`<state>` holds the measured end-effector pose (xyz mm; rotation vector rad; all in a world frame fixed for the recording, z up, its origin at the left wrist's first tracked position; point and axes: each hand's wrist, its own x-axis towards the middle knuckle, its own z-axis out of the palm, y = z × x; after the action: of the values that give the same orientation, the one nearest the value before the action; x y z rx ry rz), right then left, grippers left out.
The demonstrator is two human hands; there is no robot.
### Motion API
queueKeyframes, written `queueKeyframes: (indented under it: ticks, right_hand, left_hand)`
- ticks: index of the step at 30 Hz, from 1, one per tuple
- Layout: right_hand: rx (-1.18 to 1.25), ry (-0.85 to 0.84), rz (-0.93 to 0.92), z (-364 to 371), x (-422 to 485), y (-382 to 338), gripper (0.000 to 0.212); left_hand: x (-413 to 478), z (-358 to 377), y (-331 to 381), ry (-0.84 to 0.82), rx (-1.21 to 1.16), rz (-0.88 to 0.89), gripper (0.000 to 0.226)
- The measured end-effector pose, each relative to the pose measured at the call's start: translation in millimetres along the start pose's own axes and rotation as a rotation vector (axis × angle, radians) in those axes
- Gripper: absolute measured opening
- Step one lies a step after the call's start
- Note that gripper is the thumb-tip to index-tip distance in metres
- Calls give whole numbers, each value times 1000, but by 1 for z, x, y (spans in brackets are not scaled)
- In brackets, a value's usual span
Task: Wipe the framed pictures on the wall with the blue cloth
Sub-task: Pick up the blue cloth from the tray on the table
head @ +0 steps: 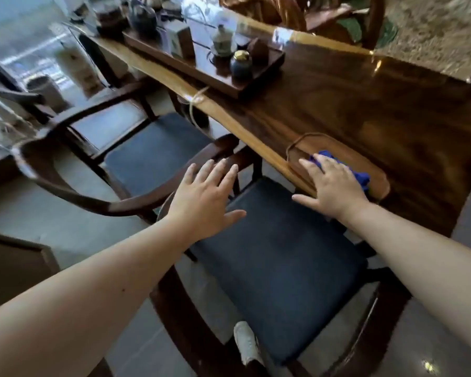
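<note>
So my right hand (331,186) is down flat on the blue cloth (360,177), which is bunched up in a shallow wooden tray (337,144) sitting near the front edge of the long wooden table (378,104). The fingers (309,167) are spread and laid over the cloth rather than curled round it. Nothing is pinched as far as I can see, though my palm hides most of the cloth, so I can't tell if anything is gripped underneath. What does show is a bit of blue poking out past my fingertips at about 12 o'clock from the hand, plus a bigger wad sticking out at roughly 3 o'clock by the wrist side. My thumb hangs off toward 9 o'clock, over the table's pale edge.

My left hand (206,194) is well apart from the cloth, out at 9 o'clock from the right one. It's open with fingers fanned out, holding nothing, hovering over the curved arm of the dark chair (283,268) with the navy seat cushion. I can't tell if the fingertips actually touch the wood.

Up the table at about 11 o'clock from the tray there's a dark tea tray (201,69) with a lidded cup and small jars. My white shoe (246,342) shows at 6 o'clock under the chair.
</note>
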<state>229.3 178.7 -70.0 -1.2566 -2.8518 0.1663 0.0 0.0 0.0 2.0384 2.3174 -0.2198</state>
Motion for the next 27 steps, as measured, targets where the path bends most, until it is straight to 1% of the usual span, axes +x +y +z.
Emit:
queueKeyframes:
  ticks: [4, 7, 9, 11, 12, 16, 17, 20, 23, 27]
  right_hand:
    - [-35, -12, 121, 20, 21, 43, 81]
    - [-20, -17, 168, 37, 39, 61, 78]
    - [20, -68, 218, 44, 50, 67, 76]
    - [17, -149, 259, 52, 55, 68, 73]
    - [-7, -155, 262, 56, 56, 68, 69]
    - [-45, -78, 272, 60, 61, 67, 45]
    - [-38, -90, 293, 58, 63, 65, 42]
    - [-2, -148, 326, 48, 68, 52, 43]
    - [63, -89, 225, 37, 74, 21, 43]
    - [199, 3, 12, 18, 84, -52, 42]
  left_hand:
    - [17, 20, 5, -11, -11, 0, 92]
    - [22, 35, 1, -13, -16, 3, 92]
    - [25, 40, -4, -18, -18, -3, 92]
    - [26, 43, -9, -22, -30, -8, 92]
    - [26, 45, -11, -17, -37, -8, 91]
    - [24, 46, -22, -13, -29, -31, 89]
    - [23, 45, -25, -13, -29, -39, 89]
    - [13, 40, -40, -5, -33, -67, 88]
    - [-7, 31, -61, 15, -4, -118, 87]
    - [-44, 14, -93, 7, 42, -213, 87]
